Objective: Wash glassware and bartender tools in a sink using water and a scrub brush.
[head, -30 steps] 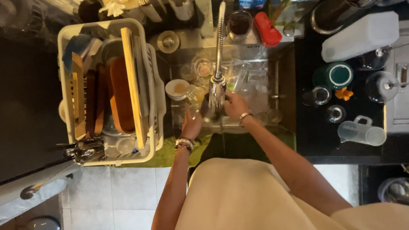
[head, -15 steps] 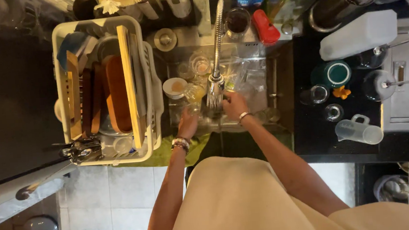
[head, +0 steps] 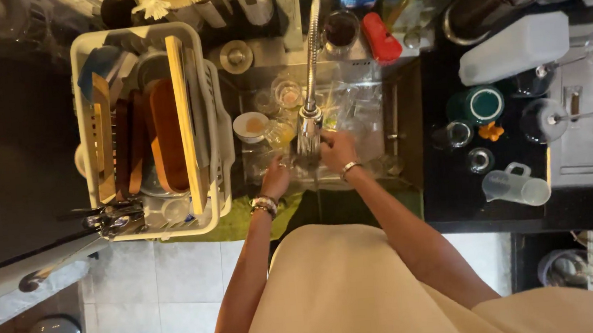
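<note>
The person stands at a sink (head: pixel 404 101) full of clear glassware, both hands working under the faucet head (head: pixel 308 134). The right hand (head: pixel 337 149) is closed around a clear glass item just beside the spout; the item is too transparent and too small in view to identify further. The left hand (head: pixel 276 178) sits lower and to the left, fingers curled at the same cluster of glass; whether it grips anything or only steadies it cannot be told.

A small white bowl (head: pixel 251 126) and a yellowish glass (head: pixel 280 132) lie in the basin just left of the faucet, near the left hand. A loaded drying rack (head: pixel 205 124) with wooden boards stands beside the sink on the left; a clear measuring jug (head: pixel 520 185) lies on the dark counter to the right.

Assessment: rinsing appears to be the step in hand. Good practice calls for one hand carrying the piece and the other turning it, kept low in the basin, well apart from the metal spout. The crowded glassware beneath is the main hazard: a slip from wet fingers would likely strike other glass. The rack is near full, so placement needs care.
</note>
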